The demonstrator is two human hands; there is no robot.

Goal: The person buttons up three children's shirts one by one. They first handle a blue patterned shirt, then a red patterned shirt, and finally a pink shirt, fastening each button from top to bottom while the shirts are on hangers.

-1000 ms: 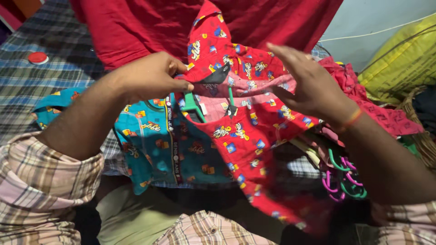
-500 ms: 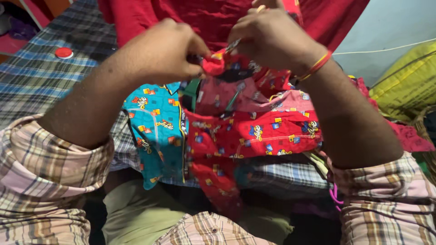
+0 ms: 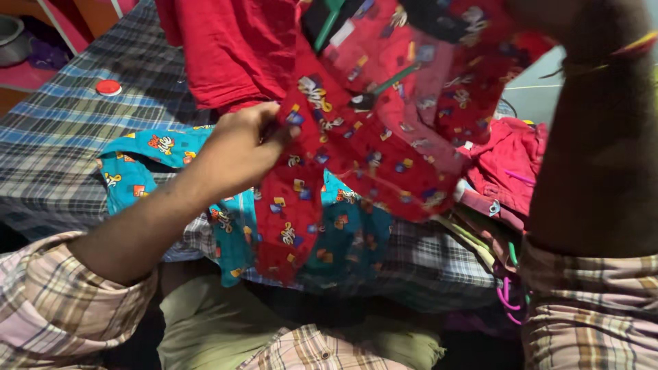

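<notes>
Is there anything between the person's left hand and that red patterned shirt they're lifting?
No, nothing visible. The left hand already pinches the edge of the red printed shirt directly; the teal printed shirt lies underneath, not between them.

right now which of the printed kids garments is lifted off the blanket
The red printed garment: the left hand pinches its edge and the right arm holds it up. The teal printed garment lies flat on the plaid blanket.

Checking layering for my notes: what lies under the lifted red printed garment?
Under the red printed garment lies a teal printed garment on checked blue cloth; its middle is covered.
</notes>
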